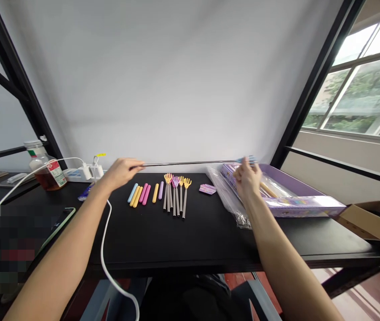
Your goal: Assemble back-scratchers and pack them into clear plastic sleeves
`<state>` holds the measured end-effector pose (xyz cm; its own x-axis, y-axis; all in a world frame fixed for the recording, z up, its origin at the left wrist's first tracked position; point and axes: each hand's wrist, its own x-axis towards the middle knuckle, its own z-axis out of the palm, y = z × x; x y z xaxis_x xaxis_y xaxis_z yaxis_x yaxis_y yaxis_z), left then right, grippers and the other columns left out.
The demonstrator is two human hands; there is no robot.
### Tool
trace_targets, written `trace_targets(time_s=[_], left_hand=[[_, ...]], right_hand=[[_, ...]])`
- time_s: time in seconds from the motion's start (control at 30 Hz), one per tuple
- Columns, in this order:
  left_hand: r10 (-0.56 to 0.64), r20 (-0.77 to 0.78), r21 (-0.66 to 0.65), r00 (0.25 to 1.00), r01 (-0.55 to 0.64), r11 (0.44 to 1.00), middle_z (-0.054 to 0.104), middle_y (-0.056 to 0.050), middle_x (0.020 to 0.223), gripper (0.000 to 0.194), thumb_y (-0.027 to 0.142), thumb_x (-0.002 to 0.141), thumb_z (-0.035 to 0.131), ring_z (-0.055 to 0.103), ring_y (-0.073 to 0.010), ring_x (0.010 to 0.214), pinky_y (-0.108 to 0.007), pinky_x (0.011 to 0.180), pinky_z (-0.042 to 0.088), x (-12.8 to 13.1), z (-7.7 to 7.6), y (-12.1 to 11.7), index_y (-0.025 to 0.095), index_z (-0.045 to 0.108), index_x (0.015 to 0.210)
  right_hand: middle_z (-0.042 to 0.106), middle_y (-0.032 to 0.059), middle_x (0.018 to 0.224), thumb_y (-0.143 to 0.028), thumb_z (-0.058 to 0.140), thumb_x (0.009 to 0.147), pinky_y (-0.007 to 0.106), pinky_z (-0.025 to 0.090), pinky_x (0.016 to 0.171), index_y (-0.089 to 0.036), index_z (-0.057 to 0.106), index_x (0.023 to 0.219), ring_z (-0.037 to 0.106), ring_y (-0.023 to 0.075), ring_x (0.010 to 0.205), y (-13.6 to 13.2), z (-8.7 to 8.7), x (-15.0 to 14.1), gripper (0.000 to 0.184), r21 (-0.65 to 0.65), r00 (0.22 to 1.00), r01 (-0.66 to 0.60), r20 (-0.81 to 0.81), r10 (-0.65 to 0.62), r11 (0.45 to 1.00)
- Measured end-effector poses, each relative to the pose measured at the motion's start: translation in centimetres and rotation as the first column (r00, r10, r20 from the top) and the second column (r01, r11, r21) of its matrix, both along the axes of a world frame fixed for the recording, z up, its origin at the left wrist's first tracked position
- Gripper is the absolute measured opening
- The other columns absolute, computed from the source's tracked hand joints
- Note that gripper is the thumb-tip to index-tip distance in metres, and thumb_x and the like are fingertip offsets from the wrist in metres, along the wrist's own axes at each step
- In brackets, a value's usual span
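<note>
A long thin metal telescopic rod (190, 163) with a small blue claw head (250, 158) is stretched out level above the black table (176, 236). My left hand (120, 171) is closed on the rod's left end. My right hand (247, 179) pinches the rod near the blue head. Below, on the table, lie several collapsed rods with yellow and purple claw heads (176, 196). To their left lie several coloured handle sleeves (142, 194) in blue, yellow, pink and purple.
A purple box with clear plastic bags (277, 191) sits at the right, a small purple card (207, 189) near it. An open cardboard box (367, 220) is far right. A bottle (44, 171), charger and white cable (105, 249), and a phone (59, 223) are at the left.
</note>
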<state>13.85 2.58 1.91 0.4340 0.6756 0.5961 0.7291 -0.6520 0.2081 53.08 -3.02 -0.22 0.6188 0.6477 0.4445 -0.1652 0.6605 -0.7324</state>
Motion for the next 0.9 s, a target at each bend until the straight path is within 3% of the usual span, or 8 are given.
trace_targets(time_s=[0.07,0.2,0.33,0.47,0.63,0.77,0.83,0.9], left_hand=[[-0.154,-0.096,-0.007,0.983,0.154,0.988,0.079,-0.007,0.104,0.034,0.041,0.099,0.052,0.073,-0.0229,0.093,-0.033,0.086,0.055,3.4,-0.7,-1.0,0.022,0.078,0.111],[-0.226,-0.204,0.095,0.953,0.249,0.964,0.077,-0.009,0.096,0.032,0.031,0.105,0.044,0.072,-0.0201,0.085,-0.03,0.077,0.054,8.5,-2.6,-2.9,0.019,0.074,0.109],[-0.192,-0.301,0.171,0.934,0.251,0.953,0.074,-0.009,0.09,0.031,0.028,0.106,0.042,0.071,-0.0205,0.08,-0.029,0.068,0.051,9.5,-3.6,-3.6,0.015,0.07,0.108],[-0.193,-0.341,0.159,0.92,0.259,0.953,0.075,-0.007,0.093,0.029,0.027,0.105,0.044,0.071,-0.0195,0.082,-0.028,0.068,0.051,9.2,-3.1,-3.7,0.017,0.071,0.109],[-0.183,-0.278,0.129,0.943,0.225,0.966,0.077,-0.007,0.106,0.032,0.036,0.104,0.048,0.074,-0.0211,0.091,-0.029,0.074,0.053,8.8,-2.7,-3.9,0.021,0.069,0.123],[-0.21,-0.218,0.083,0.953,0.233,0.969,0.075,-0.006,0.118,0.039,0.042,0.105,0.044,0.074,-0.0221,0.096,-0.029,0.076,0.054,8.5,-2.6,-4.3,0.022,0.065,0.131],[-0.224,-0.145,0.06,0.964,0.235,0.97,0.076,-0.006,0.118,0.038,0.044,0.104,0.046,0.073,-0.0229,0.098,-0.031,0.079,0.054,8.8,-1.9,-4.5,0.022,0.068,0.125],[-0.215,-0.047,0.025,0.975,0.216,0.976,0.078,-0.005,0.105,0.034,0.045,0.101,0.049,0.073,-0.0225,0.089,-0.031,0.078,0.054,9.8,-0.8,-4.5,0.022,0.072,0.114]], right_hand=[[0.038,-0.011,0.044,-0.062,0.081,0.073,0.02,0.025,0.035,-0.023,0.045,0.067,0.032,0.0049,0.036,-0.3,-0.3,-2.7,0.053,-0.102,0.944,-0.158,0.277,0.181,0.982],[0.042,-0.0088,0.044,-0.06,0.078,0.078,0.022,0.026,0.036,-0.022,0.051,0.067,0.036,0.0068,0.034,-1.3,-1.3,-6.2,0.047,-0.242,0.728,-0.291,0.571,0.378,0.926],[0.05,-0.0071,0.046,-0.058,0.075,0.081,0.024,0.028,0.037,-0.023,0.058,0.071,0.041,0.0093,0.034,-1.9,-2.1,-6.6,0.04,-0.36,0.585,-0.308,0.658,0.474,0.881],[0.051,-0.0066,0.044,-0.056,0.071,0.085,0.024,0.034,0.043,-0.022,0.06,0.068,0.046,0.0106,0.036,-1.9,-2.1,-6.0,0.039,-0.355,0.503,-0.258,0.745,0.439,0.898],[0.062,-0.0017,0.056,-0.059,0.074,0.081,0.025,0.043,0.05,-0.019,0.064,0.07,0.057,0.0122,0.047,-1.6,-2.0,-6.0,0.042,-0.321,0.558,-0.275,0.714,0.423,0.906],[0.063,-0.0002,0.059,-0.062,0.08,0.073,0.026,0.045,0.05,-0.018,0.063,0.069,0.057,0.0125,0.049,-1.4,-1.7,-5.7,0.047,-0.296,0.713,-0.343,0.536,0.452,0.891],[0.065,0.0006,0.062,-0.063,0.082,0.071,0.026,0.046,0.052,-0.019,0.061,0.071,0.059,0.0129,0.052,-1.2,-0.7,-5.1,0.049,-0.271,0.773,-0.402,0.411,0.483,0.875],[0.07,0.0035,0.071,-0.07,0.078,0.07,0.027,0.049,0.056,-0.02,0.062,0.077,0.062,0.0144,0.058,-0.8,1.1,-3.9,0.052,-0.245,0.774,-0.493,0.315,0.549,0.835]])
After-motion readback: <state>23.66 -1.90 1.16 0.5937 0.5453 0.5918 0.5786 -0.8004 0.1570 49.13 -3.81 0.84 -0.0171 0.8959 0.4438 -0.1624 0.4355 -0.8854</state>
